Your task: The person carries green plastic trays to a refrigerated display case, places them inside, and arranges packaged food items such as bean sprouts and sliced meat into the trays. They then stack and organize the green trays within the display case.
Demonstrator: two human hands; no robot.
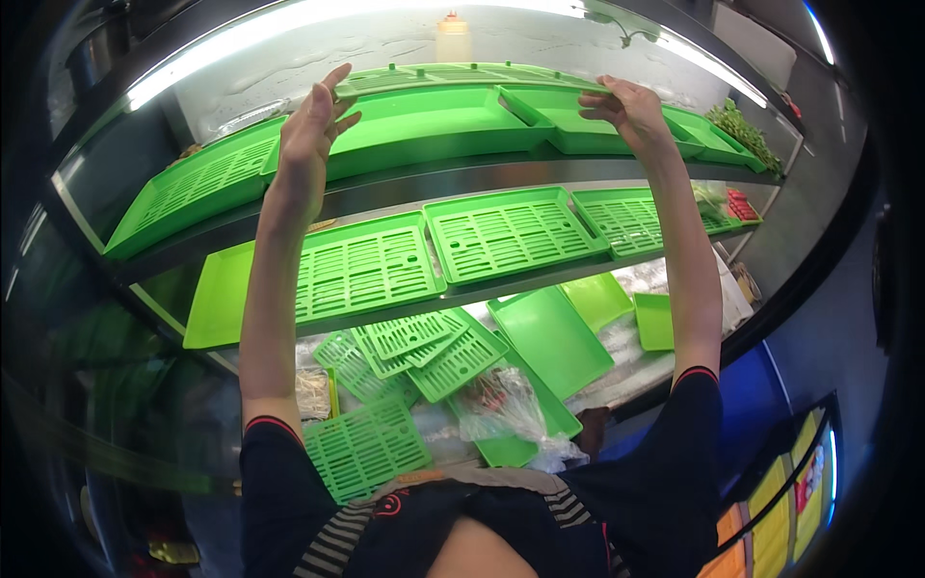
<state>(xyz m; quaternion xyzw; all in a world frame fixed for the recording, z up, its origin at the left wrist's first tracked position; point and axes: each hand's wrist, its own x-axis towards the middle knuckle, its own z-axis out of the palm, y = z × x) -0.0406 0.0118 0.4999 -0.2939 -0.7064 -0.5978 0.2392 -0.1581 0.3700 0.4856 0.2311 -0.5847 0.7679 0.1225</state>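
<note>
My left hand point(314, 119) and my right hand point(621, 105) reach up to the top shelf, at opposite ends of a slotted green plastic rack point(470, 74) with small pegs showing on top. The right fingers pinch its right end. The left thumb and fingers are around its left end, the fingers partly spread. Below the rack lie solid green plastic trays point(426, 119) side by side. A tray with a slotted insert point(209, 170) stands to the left of them.
Slotted green trays point(513, 231) line the middle shelf. On the bottom level lie loose slotted inserts point(459, 361), a flat green tray point(553, 339) and a clear plastic bag point(506, 412). Leafy greens point(744, 134) sit at upper right; a bottle point(453, 40) stands behind. The shelf edge point(462, 173) runs across.
</note>
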